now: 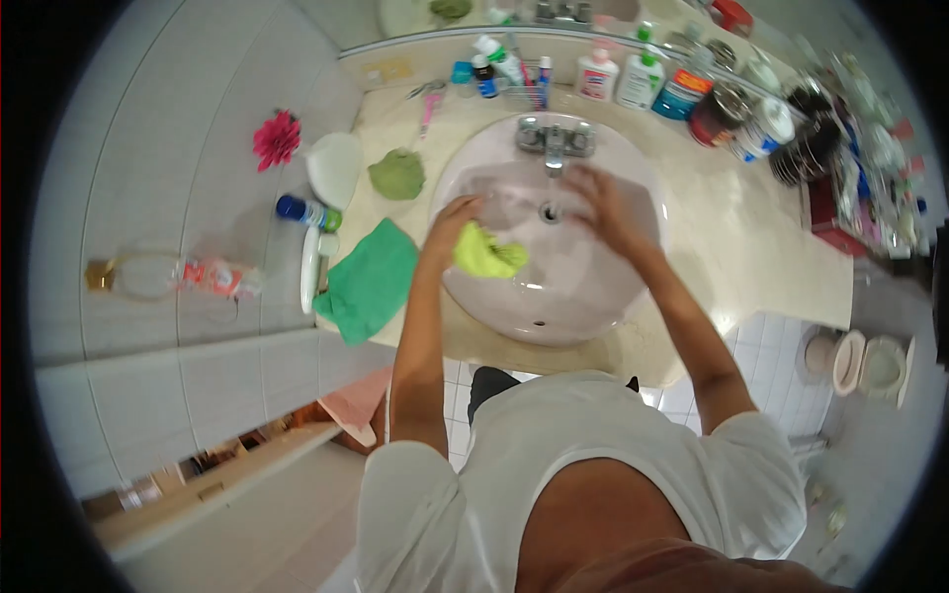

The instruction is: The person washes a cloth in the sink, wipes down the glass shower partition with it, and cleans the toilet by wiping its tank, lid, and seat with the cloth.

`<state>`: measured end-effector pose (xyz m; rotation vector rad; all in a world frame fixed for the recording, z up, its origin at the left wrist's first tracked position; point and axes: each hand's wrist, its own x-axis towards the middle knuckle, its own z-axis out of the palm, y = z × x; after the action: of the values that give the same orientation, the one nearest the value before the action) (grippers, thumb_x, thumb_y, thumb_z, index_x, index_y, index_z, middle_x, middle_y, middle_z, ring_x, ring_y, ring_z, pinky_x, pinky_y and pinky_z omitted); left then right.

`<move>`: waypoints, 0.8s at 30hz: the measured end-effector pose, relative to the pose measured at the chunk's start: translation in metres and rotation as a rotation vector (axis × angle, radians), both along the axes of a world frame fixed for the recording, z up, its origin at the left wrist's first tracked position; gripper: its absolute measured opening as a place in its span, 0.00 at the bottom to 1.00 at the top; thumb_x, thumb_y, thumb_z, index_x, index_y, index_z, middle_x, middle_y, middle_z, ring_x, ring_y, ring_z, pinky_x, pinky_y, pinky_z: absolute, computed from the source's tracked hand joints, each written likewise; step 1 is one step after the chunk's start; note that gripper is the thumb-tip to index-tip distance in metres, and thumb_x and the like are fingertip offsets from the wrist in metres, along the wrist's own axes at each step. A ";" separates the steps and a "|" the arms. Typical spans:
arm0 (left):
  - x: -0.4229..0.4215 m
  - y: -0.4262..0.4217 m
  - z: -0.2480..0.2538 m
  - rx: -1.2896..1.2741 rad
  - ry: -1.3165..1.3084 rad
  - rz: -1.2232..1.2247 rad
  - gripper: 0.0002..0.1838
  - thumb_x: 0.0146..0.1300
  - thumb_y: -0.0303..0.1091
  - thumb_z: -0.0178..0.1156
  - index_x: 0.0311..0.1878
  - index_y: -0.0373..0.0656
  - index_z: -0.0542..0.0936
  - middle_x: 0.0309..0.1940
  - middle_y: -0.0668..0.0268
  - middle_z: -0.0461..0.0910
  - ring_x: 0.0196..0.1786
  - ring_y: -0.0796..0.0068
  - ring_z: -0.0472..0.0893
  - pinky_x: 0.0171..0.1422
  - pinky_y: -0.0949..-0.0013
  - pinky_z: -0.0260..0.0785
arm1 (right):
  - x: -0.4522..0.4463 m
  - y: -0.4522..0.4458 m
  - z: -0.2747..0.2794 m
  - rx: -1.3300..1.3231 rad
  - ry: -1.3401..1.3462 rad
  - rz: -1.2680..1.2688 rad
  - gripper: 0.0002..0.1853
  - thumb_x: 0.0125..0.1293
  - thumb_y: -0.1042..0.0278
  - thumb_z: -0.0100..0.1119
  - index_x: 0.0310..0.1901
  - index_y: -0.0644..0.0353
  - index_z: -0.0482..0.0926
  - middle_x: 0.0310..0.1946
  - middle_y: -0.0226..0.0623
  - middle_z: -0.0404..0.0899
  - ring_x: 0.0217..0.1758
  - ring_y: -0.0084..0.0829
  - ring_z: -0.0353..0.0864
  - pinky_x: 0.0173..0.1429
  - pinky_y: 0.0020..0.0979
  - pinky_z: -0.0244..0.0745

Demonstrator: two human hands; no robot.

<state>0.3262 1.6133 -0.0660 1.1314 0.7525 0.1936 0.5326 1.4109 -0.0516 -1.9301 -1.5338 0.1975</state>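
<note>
Table point(707, 198) surrounds the pink sink point(593, 301), whose bowl takes up the middle. Green cloth point(374, 282) lies left of the sink, its corners pointing toward the faucet side and toward the person. The faucet point(555, 143) stands at the sink's far edge, its spout aimed at the person. The right hand point(600, 206) is beside the drain point(550, 212), just right of the spout; it is blurred, but its fingers look spread and hold nothing visible. The left hand point(455, 219) is at the sink's left side, touching the yellow cloth point(486, 254); whether it pinches the fabric, I cannot tell. The yellow cloth is inside the bowl, right of the left hand and nearer the person, well apart from the right hand. Its long axis slants from the left hand rightward and toward the person, the dark-marked end pointing right.
</note>
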 end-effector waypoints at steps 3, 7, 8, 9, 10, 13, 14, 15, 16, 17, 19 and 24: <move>-0.030 -0.008 0.023 0.018 0.024 0.088 0.14 0.66 0.36 0.54 0.52 0.42 0.76 0.29 0.71 0.73 0.30 0.81 0.72 0.35 0.75 0.67 | 0.064 0.014 -0.005 0.019 -0.042 -0.327 0.38 0.51 0.75 0.65 0.64 0.36 0.65 0.68 0.43 0.56 0.64 0.50 0.63 0.67 0.41 0.62; -0.054 -0.039 0.033 0.071 0.051 0.191 0.15 0.68 0.37 0.52 0.54 0.40 0.75 0.26 0.71 0.70 0.30 0.81 0.70 0.37 0.75 0.67 | 0.108 0.052 -0.046 -0.200 -0.319 -0.131 0.29 0.60 0.71 0.51 0.62 0.31 0.67 0.51 0.44 0.75 0.54 0.47 0.75 0.55 0.42 0.71; -0.061 -0.044 0.031 0.077 0.060 0.194 0.15 0.68 0.36 0.52 0.54 0.39 0.75 0.26 0.71 0.70 0.30 0.81 0.70 0.37 0.75 0.67 | 0.115 0.064 -0.056 -0.159 -0.321 -0.159 0.22 0.59 0.68 0.50 0.55 0.34 0.75 0.36 0.41 0.80 0.42 0.43 0.80 0.43 0.43 0.75; -0.068 -0.048 0.029 0.087 0.066 0.201 0.15 0.68 0.36 0.52 0.54 0.39 0.75 0.25 0.70 0.69 0.30 0.81 0.69 0.37 0.75 0.67 | 0.117 0.074 -0.060 -0.157 -0.393 -0.177 0.17 0.59 0.66 0.50 0.49 0.38 0.77 0.32 0.40 0.80 0.39 0.42 0.81 0.40 0.43 0.76; -0.076 -0.049 0.028 0.101 0.061 0.184 0.15 0.68 0.36 0.52 0.54 0.39 0.74 0.25 0.71 0.69 0.30 0.80 0.70 0.37 0.75 0.67 | 0.117 0.081 -0.059 -0.161 -0.467 -0.190 0.12 0.58 0.65 0.50 0.43 0.41 0.79 0.28 0.39 0.80 0.36 0.42 0.82 0.36 0.42 0.76; -0.092 -0.049 0.021 0.125 0.046 0.198 0.15 0.68 0.36 0.51 0.54 0.39 0.74 0.23 0.70 0.67 0.29 0.79 0.70 0.37 0.74 0.68 | 0.108 0.080 -0.036 -0.181 -0.507 -0.193 0.07 0.57 0.64 0.52 0.35 0.49 0.79 0.25 0.37 0.80 0.31 0.41 0.82 0.32 0.41 0.74; -0.094 -0.048 0.019 0.118 0.042 0.186 0.16 0.68 0.37 0.52 0.54 0.39 0.74 0.23 0.70 0.67 0.30 0.79 0.70 0.37 0.73 0.69 | 0.106 0.082 -0.037 -0.141 -0.526 -0.207 0.06 0.56 0.65 0.52 0.32 0.50 0.78 0.23 0.35 0.80 0.29 0.40 0.82 0.30 0.41 0.74; -0.098 -0.047 0.018 0.112 0.039 0.184 0.16 0.67 0.38 0.53 0.54 0.39 0.74 0.23 0.70 0.68 0.30 0.79 0.70 0.38 0.73 0.69 | 0.104 0.083 -0.038 -0.170 -0.517 -0.258 0.05 0.56 0.65 0.52 0.32 0.50 0.78 0.24 0.36 0.81 0.29 0.40 0.82 0.30 0.41 0.74; -0.103 -0.043 0.018 0.108 0.034 0.192 0.17 0.66 0.38 0.53 0.54 0.39 0.74 0.24 0.69 0.68 0.30 0.79 0.69 0.39 0.72 0.70 | 0.100 0.087 -0.036 -0.194 -0.511 -0.301 0.05 0.56 0.65 0.52 0.31 0.50 0.78 0.24 0.36 0.81 0.30 0.39 0.82 0.30 0.41 0.74; -0.109 -0.035 0.011 0.094 0.009 0.179 0.17 0.67 0.39 0.53 0.54 0.39 0.73 0.23 0.69 0.68 0.31 0.78 0.70 0.39 0.71 0.70 | 0.091 0.090 -0.032 -0.219 -0.513 -0.346 0.05 0.56 0.65 0.52 0.31 0.50 0.79 0.24 0.36 0.81 0.30 0.39 0.82 0.30 0.40 0.74; -0.108 -0.028 0.010 0.095 0.007 0.163 0.16 0.67 0.37 0.52 0.53 0.39 0.73 0.23 0.68 0.68 0.30 0.77 0.71 0.39 0.70 0.70 | 0.083 0.092 -0.031 -0.225 -0.493 -0.410 0.05 0.55 0.65 0.53 0.30 0.50 0.79 0.24 0.35 0.81 0.31 0.38 0.83 0.30 0.40 0.74; -0.102 -0.017 0.022 0.109 -0.064 0.046 0.16 0.67 0.36 0.52 0.54 0.39 0.72 0.22 0.69 0.68 0.30 0.76 0.71 0.39 0.71 0.69 | 0.076 0.109 -0.025 -0.395 -0.519 -0.520 0.06 0.55 0.65 0.54 0.29 0.49 0.82 0.25 0.32 0.81 0.33 0.36 0.83 0.31 0.39 0.75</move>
<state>0.2246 1.5961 -0.0442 1.2060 0.7178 0.3110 0.6083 1.5198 -0.0763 -2.7862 -1.2882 -0.2688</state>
